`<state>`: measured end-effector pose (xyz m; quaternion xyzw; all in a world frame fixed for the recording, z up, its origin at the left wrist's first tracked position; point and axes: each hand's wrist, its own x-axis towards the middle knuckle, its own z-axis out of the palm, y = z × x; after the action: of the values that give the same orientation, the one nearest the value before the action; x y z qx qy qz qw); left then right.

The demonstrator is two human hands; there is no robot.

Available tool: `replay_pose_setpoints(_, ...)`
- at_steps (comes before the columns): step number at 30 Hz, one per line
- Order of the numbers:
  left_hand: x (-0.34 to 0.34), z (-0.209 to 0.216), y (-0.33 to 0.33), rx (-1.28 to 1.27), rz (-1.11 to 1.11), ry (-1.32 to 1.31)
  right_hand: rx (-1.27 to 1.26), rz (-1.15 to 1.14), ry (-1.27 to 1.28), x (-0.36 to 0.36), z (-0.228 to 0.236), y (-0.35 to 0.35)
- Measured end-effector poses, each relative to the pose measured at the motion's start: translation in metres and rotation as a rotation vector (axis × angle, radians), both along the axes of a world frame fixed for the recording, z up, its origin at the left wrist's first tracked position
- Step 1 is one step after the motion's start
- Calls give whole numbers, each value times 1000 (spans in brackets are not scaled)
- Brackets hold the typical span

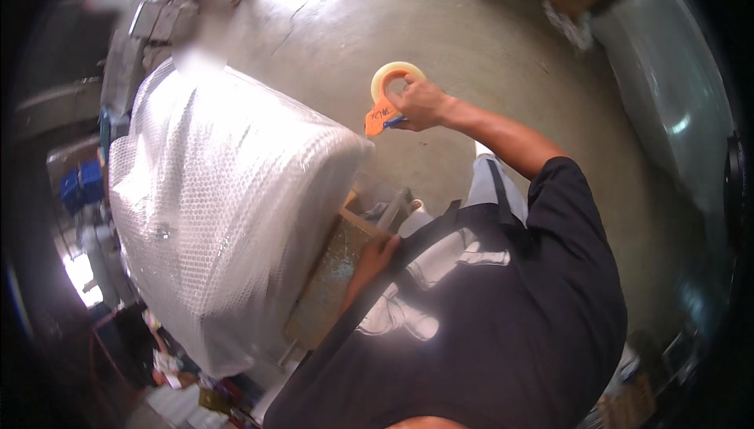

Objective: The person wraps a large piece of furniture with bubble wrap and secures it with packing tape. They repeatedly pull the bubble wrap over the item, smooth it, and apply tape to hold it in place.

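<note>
Right hand (420,105) up front — my fingers are wrapped around the orange tape dispenser (380,117), its pale yellow roll (382,77) facing up, out over the bare concrete floor (487,44) and just beyond the bubble wrap's near corner. Down low, my left hand (378,253) is by the edge of the worn wooden worktable (330,284); whether those fingers grip anything, I can't tell. And to the left — bubble wrap (228,217), draped wide across a big bulky shape.
</note>
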<state>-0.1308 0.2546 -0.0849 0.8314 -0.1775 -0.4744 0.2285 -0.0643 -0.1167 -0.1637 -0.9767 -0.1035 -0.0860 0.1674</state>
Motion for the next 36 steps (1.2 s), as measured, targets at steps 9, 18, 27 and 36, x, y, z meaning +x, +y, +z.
replay_pose_setpoints(9, 3, 28, -189, -215, 443, 100, -25, 764, -4, 143, 18, -26)
replay_pose_setpoints(18, 117, 11, -262, -336, 752, -40, -105, 1014, 7, 282, 33, -6)
replay_pose_setpoints(27, 255, -56, -264, -407, 1616, -336, -169, 1019, 53, 401, 47, 10)
replay_pose_setpoints(36, 318, -88, -234, -425, 1961, -107, 277, 585, 651, 396, 57, -2)
